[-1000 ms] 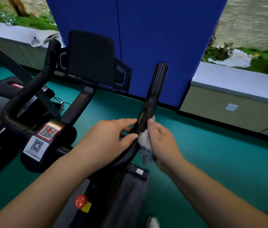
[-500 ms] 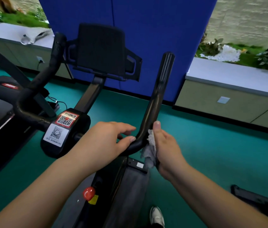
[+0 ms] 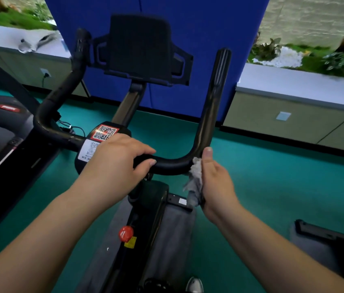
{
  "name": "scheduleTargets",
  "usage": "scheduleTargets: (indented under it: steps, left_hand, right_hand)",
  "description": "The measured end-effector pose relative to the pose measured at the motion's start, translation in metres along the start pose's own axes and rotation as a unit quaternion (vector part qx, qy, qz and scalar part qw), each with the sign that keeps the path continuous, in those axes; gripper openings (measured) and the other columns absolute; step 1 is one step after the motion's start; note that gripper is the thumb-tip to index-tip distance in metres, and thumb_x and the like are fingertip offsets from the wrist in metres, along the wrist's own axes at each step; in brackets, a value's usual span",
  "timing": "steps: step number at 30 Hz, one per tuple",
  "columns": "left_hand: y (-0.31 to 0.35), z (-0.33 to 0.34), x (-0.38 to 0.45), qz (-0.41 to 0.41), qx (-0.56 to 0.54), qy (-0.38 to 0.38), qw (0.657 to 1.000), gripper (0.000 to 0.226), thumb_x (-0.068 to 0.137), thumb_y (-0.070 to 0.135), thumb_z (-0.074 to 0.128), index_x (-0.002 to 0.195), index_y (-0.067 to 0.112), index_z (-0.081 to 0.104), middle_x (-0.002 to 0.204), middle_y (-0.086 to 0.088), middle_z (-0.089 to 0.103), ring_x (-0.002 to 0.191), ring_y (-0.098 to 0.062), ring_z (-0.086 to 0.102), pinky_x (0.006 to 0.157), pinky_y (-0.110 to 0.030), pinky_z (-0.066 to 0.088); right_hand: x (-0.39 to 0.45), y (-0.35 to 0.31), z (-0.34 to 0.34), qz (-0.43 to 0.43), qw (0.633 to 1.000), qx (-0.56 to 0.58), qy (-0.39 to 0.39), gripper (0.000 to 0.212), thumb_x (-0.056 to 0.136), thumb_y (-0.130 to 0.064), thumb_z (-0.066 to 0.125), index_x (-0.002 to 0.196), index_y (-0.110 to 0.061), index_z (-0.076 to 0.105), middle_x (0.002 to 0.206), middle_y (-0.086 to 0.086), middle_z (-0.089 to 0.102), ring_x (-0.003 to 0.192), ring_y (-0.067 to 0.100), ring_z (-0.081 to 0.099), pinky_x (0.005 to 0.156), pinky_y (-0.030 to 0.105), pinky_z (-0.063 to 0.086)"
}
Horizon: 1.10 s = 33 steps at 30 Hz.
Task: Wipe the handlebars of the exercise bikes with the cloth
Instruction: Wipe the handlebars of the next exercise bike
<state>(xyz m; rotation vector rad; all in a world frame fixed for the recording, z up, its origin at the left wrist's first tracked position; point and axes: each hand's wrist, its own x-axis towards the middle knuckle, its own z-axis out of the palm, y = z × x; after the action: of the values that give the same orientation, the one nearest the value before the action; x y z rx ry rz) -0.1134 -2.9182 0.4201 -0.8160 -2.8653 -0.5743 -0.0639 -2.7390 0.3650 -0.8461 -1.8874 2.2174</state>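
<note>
A black exercise bike stands in front of me with a U-shaped handlebar. Its right arm rises upright and its left arm curves up on the other side. My left hand grips the low crossbar of the handlebar near the middle. My right hand presses a crumpled grey-white cloth against the right bend of the bar, thumb pointing up. Part of the cloth hangs below my palm.
A black tablet holder stands between the bar arms, with a QR sticker below it. A red knob sits on the frame. A treadmill is at left, another machine at lower right, a blue panel and window ledge behind.
My right hand with the cloth has slid down the right arm of the bar to its bend. My view has shifted left, so the bike now sits more centred.
</note>
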Motion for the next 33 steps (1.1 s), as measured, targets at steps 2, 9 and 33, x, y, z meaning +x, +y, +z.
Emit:
scheduleTargets:
  steps: [2, 9, 33]
  left_hand:
    - [0.001, 0.001, -0.002, 0.001, 0.009, 0.006, 1.0, 0.026, 0.083, 0.035, 0.061, 0.102, 0.021, 0.072, 0.095, 0.005, 0.069, 0.099, -0.019, 0.056, 0.089, -0.029, 0.04]
    - [0.0, 0.001, -0.015, -0.036, -0.007, 0.043, 0.998, 0.025, 0.085, 0.03, 0.061, 0.107, 0.021, 0.07, 0.106, 0.008, 0.068, 0.106, -0.017, 0.055, 0.096, -0.026, 0.034]
    - [-0.054, -0.005, -0.004, 0.112, -0.026, 0.029, 0.993, 0.031, 0.082, 0.033, 0.056, 0.105, 0.018, 0.071, 0.101, 0.007, 0.069, 0.11, -0.019, 0.052, 0.102, -0.027, 0.033]
  right_hand:
    - [0.008, 0.001, -0.001, -0.02, 1.0, 0.001, -0.003, 0.055, 0.091, -0.057, 0.043, 0.085, -0.005, 0.056, 0.069, 0.016, 0.052, 0.063, 0.028, 0.048, 0.053, 0.034, 0.039]
    - [0.008, -0.004, -0.022, -0.109, 0.987, -0.063, -0.095, 0.062, 0.078, -0.043, 0.07, 0.13, -0.023, 0.045, 0.112, -0.004, 0.065, 0.099, 0.013, 0.064, 0.095, 0.044, 0.05]
    - [-0.034, 0.041, 0.045, -0.076, 0.997, -0.033, 0.011, 0.024, 0.086, -0.045, 0.06, 0.091, -0.022, 0.063, 0.094, 0.009, 0.071, 0.082, 0.025, 0.065, 0.084, 0.045, 0.053]
